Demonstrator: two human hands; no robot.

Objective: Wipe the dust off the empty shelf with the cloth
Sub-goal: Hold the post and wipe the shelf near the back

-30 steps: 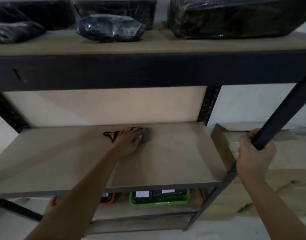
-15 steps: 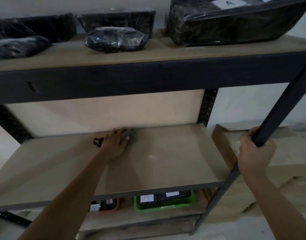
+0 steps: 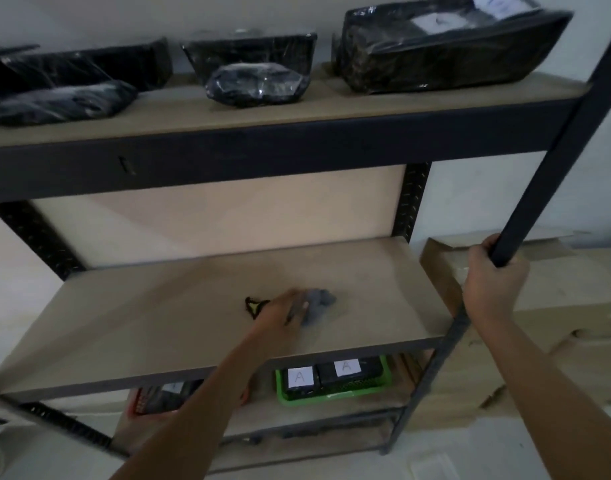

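The empty shelf (image 3: 158, 317) is a pale board in a dark metal rack, at middle height. A grey cloth (image 3: 319, 304) with a black and yellow edge lies near the middle of the board. My left hand (image 3: 283, 311) presses on the cloth; it is blurred, so the lie of its fingers is unclear. My right hand (image 3: 492, 284) grips the rack's dark front right post (image 3: 553, 150) just above the board's right corner.
Several black plastic-wrapped bundles (image 3: 259, 83) sit on the upper shelf. Below, a green basket (image 3: 331, 393) holds boxes labelled A, beside an orange one (image 3: 141, 403). Cardboard boxes (image 3: 556, 323) stand to the right of the rack. A pale back panel closes the shelf's rear.
My left hand has slid the cloth from the back of the board forward and to the right. My right hand keeps its grip on the post. The view has tilted up slightly.
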